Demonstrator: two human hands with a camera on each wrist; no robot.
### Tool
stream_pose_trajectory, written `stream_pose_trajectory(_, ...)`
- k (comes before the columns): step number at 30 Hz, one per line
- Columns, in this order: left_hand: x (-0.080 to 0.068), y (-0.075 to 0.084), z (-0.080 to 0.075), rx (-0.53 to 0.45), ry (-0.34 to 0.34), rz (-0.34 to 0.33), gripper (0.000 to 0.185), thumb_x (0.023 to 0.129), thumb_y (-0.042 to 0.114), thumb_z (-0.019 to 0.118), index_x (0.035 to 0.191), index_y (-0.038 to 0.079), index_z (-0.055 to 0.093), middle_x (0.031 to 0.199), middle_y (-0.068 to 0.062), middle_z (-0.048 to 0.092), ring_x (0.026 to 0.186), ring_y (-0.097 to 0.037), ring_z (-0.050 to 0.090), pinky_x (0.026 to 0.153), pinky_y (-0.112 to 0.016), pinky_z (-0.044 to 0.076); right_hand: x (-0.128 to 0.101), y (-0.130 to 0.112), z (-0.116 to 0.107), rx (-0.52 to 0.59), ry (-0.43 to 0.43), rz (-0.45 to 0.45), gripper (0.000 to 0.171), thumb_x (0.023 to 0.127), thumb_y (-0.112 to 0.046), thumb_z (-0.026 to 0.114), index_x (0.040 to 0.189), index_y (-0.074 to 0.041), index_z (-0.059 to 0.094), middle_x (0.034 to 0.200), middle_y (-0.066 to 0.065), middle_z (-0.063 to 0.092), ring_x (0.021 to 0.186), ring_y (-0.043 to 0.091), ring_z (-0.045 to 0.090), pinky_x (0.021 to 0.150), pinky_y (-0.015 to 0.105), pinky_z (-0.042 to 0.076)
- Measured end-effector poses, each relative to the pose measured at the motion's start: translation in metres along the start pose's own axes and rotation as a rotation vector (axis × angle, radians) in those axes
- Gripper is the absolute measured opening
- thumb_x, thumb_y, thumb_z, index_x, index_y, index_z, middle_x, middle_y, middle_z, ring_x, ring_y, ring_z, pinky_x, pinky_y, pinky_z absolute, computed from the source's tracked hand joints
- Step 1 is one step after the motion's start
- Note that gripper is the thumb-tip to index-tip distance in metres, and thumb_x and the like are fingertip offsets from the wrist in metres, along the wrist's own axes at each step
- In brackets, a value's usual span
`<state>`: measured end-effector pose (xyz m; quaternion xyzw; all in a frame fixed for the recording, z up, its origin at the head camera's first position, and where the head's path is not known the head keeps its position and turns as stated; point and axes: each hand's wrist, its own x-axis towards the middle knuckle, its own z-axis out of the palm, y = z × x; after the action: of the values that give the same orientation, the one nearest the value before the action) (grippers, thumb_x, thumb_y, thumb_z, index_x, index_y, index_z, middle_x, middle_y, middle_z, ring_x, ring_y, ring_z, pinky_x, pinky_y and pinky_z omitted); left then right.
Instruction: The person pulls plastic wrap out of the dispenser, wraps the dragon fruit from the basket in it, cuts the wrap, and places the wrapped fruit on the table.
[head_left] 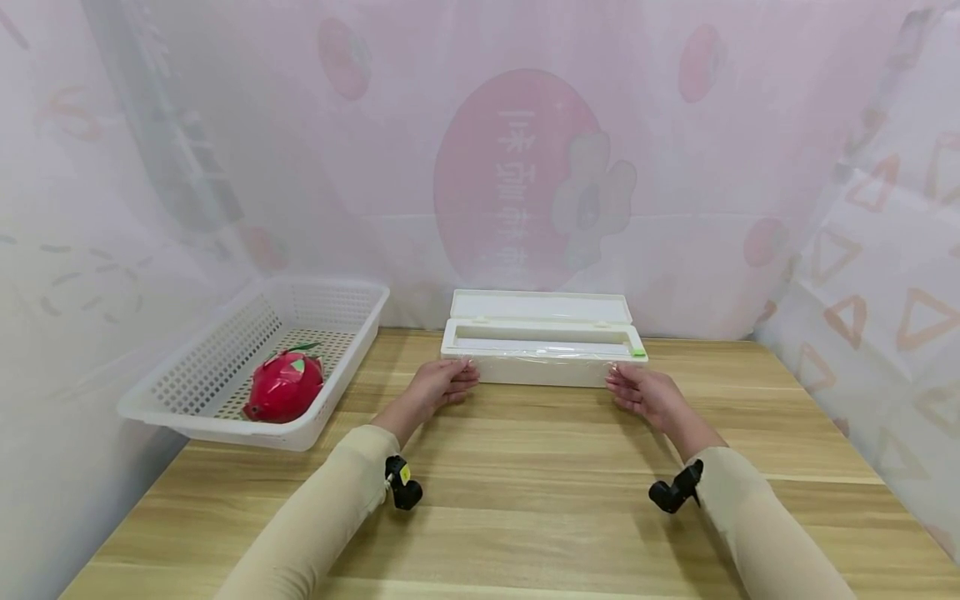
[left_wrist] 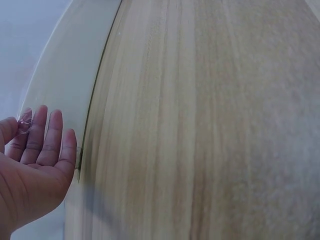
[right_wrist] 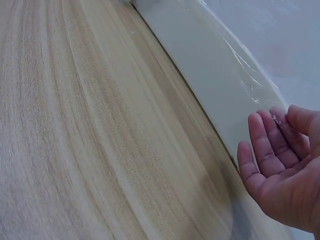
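Film pinched between both hands' fingers

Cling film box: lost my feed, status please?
Both hands pinch film at the box front corners. Lid open. Nothing in the way.

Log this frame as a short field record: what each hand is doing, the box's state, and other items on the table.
left hand: pinches the cling film at the box's left front corner
right hand: pinches the film at the right front corner
dispenser box: white, lid open, on the wooden table
basket: white, perforated, left of the box
dragon fruit: inside the basket
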<state>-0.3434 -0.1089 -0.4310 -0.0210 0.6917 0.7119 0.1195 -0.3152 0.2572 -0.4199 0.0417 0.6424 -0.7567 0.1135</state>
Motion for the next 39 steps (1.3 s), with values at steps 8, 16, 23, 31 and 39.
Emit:
stream_pose_trajectory(8, -0.006, 0.005, -0.002, -0.061, 0.001, 0.020, 0.034, 0.103, 0.018, 0.049, 0.122, -0.009, 0.060, 0.118, -0.021, 0.064, 0.116, -0.031, 0.059, 0.100, -0.046, 0.044, -0.003, -0.002, -0.006, 0.082, -0.049, -0.003, 0.019, 0.104, -0.018, 0.048, 0.108, -0.006, 0.063, 0.094, 0.000, 0.072, 0.091, 0.010, 0.068, 0.095, 0.034, 0.048)
stream_pose_trajectory(16, -0.006, 0.006, -0.003, -0.070, -0.009, 0.048, 0.033, 0.102, 0.015, 0.050, 0.124, -0.009, 0.059, 0.110, -0.018, 0.068, 0.102, -0.023, 0.066, 0.098, -0.043, 0.046, -0.005, -0.004, -0.007, 0.131, -0.093, 0.000, 0.027, 0.106, -0.018, 0.043, 0.098, -0.010, 0.068, 0.092, 0.001, 0.072, 0.089, 0.011, 0.069, 0.092, 0.032, 0.050)
stream_pose_trajectory(23, -0.006, 0.009, -0.004, -0.090, -0.019, 0.047, 0.033, 0.102, 0.015, 0.051, 0.122, -0.009, 0.060, 0.100, -0.014, 0.071, 0.092, -0.018, 0.069, 0.094, -0.041, 0.049, -0.005, -0.008, -0.008, 0.172, -0.104, 0.013, 0.029, 0.105, -0.018, 0.044, 0.095, -0.010, 0.070, 0.093, 0.003, 0.072, 0.090, 0.012, 0.069, 0.090, 0.032, 0.051)
stream_pose_trajectory(31, -0.007, 0.020, -0.002, -0.131, 0.011, 0.053, 0.029, 0.101, 0.018, 0.054, 0.113, -0.008, 0.063, 0.095, -0.013, 0.072, 0.088, -0.018, 0.070, 0.084, -0.034, 0.054, -0.004, -0.013, -0.008, 0.230, -0.130, 0.014, 0.031, 0.105, -0.018, 0.043, 0.095, -0.009, 0.070, 0.094, 0.004, 0.073, 0.092, 0.013, 0.069, 0.088, 0.029, 0.052)
stream_pose_trajectory(39, -0.006, 0.029, -0.001, -0.122, 0.033, 0.057, 0.032, 0.102, 0.018, 0.053, 0.115, -0.010, 0.062, 0.095, -0.014, 0.072, 0.087, -0.018, 0.071, 0.081, -0.032, 0.055, -0.003, -0.022, -0.005, 0.239, -0.125, -0.012, 0.028, 0.105, -0.016, 0.045, 0.097, -0.005, 0.069, 0.096, 0.007, 0.073, 0.094, 0.014, 0.069, 0.090, 0.030, 0.051)
